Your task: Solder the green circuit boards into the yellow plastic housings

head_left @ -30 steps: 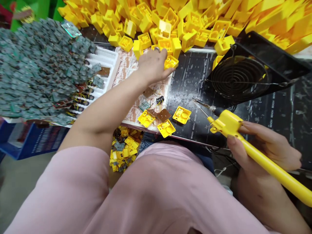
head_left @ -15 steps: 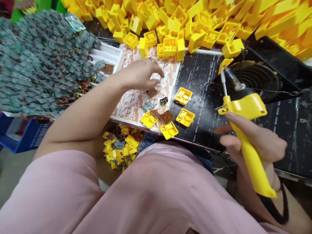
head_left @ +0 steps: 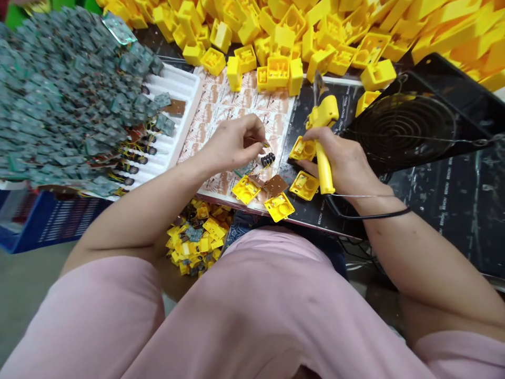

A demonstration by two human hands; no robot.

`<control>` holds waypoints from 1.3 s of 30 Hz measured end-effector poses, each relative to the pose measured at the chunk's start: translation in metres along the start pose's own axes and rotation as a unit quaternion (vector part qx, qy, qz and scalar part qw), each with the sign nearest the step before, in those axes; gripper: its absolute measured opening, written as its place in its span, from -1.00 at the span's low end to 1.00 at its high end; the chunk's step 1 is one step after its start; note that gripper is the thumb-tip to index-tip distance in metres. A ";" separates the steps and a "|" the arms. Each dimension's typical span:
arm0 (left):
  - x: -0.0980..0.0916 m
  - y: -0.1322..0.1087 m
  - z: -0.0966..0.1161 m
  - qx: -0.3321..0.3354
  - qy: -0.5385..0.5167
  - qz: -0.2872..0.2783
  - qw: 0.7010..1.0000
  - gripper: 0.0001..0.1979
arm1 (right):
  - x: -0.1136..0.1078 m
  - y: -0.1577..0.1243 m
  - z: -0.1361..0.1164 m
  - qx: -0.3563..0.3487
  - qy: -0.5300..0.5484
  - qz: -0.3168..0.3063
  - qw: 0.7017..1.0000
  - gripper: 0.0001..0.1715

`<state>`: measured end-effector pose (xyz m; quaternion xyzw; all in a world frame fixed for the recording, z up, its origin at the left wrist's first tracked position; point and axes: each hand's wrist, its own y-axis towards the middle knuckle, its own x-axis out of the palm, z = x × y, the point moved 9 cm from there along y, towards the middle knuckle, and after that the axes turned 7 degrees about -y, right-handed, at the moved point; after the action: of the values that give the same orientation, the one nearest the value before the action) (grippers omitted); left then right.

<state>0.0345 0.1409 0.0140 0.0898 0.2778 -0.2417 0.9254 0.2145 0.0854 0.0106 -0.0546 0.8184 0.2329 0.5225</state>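
My left hand point(head_left: 233, 143) is curled over the printed paper sheet point(head_left: 221, 113), its fingertips pinched on a small brown circuit board beside a black coil part point(head_left: 268, 158). My right hand point(head_left: 347, 166) grips a yellow soldering iron point(head_left: 324, 138) by its handle, tip pointing away, and its fingers also rest on a yellow plastic housing point(head_left: 302, 150). Three more yellow housings point(head_left: 246, 189) lie in front with a loose brown board point(head_left: 275, 184) among them.
A huge heap of yellow housings point(head_left: 355, 31) fills the back. A pile of green circuit boards point(head_left: 59, 100) covers a white tray point(head_left: 179, 113) at left. A black fan point(head_left: 406, 126) sits right on the black mat point(head_left: 453, 195). Scrap parts point(head_left: 197, 239) lie below the table edge.
My right hand swung the soldering iron from the right in to the housings at the centre. My left hand drew back from the yellow heap and pinched a small board.
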 end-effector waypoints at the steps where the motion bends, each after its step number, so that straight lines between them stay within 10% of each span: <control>1: 0.005 -0.002 -0.004 -0.016 -0.050 -0.010 0.999 -0.69 | -0.001 -0.004 -0.002 -0.004 0.005 -0.005 1.000 -0.55; 9: 0.022 0.000 -0.017 -0.133 -0.119 -0.103 0.979 -0.73 | -0.011 -0.032 -0.012 -0.003 0.046 -0.001 0.999 -0.45; 18: 0.015 0.009 0.003 -0.052 0.137 -0.078 0.986 -0.86 | -0.027 -0.040 -0.018 -0.016 0.019 0.054 0.998 -0.50; 24: 0.025 0.004 -0.004 -0.081 0.016 -0.129 0.988 -0.73 | -0.059 -0.057 -0.030 -0.034 0.009 0.146 0.989 -0.64; 32: 0.017 0.009 0.008 -0.007 0.210 -0.081 0.974 -0.76 | -0.066 -0.070 -0.033 -0.035 0.011 0.166 0.985 -0.69; 39: 0.027 0.008 -0.002 -0.047 0.063 -0.104 0.991 -0.81 | -0.069 -0.083 -0.031 -0.033 0.029 0.163 0.986 -0.67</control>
<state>0.0568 0.1382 -0.0024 0.0314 0.3548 -0.3174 0.8789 0.2476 -0.0120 0.0553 0.0556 0.8229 0.3399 0.4519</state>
